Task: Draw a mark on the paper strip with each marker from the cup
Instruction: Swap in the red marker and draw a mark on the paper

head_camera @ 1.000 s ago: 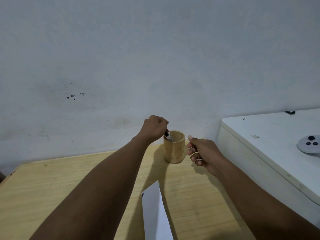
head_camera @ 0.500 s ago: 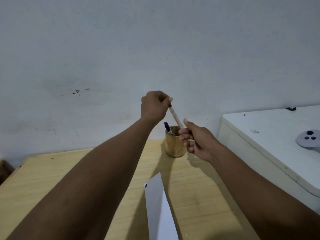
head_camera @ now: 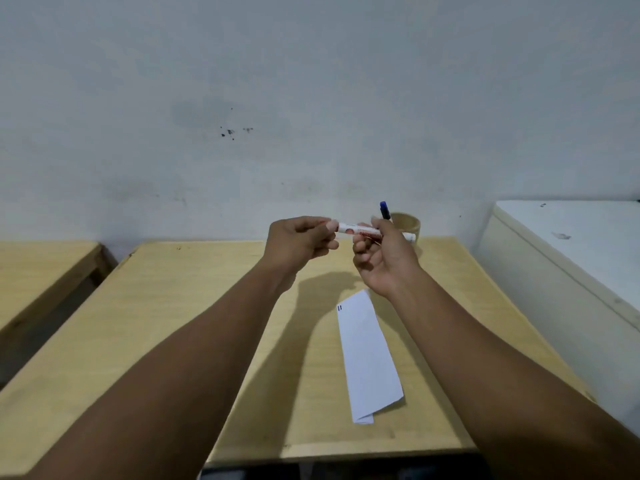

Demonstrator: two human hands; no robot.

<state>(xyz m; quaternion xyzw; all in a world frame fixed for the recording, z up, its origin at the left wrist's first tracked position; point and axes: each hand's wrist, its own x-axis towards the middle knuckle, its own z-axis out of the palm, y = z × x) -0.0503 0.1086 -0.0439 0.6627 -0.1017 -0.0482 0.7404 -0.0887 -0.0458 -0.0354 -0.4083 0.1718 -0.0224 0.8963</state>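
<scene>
While both of our hands are up above the table point(head_camera: 207, 306), we hold one marker point(head_camera: 360, 231) between them, lying almost flat. Our left hand point(head_camera: 299, 244) pinches the left end of it with the fingers curled tight. Our right hand point(head_camera: 384, 258) grips the middle of it, fingers wrapped around the white body with red on it. The right end of the marker pokes out past our right hand.

Behind our right hand stands the wooden cup point(head_camera: 408, 225), near the back edge of the table. A blue marker point(head_camera: 384, 211) sticks up out of it.

The paper strip point(head_camera: 367, 355) lies flat on the table below our right arm, well apart from the cup. It has two small dark marks point(head_camera: 340, 308) at its far left corner.
</scene>
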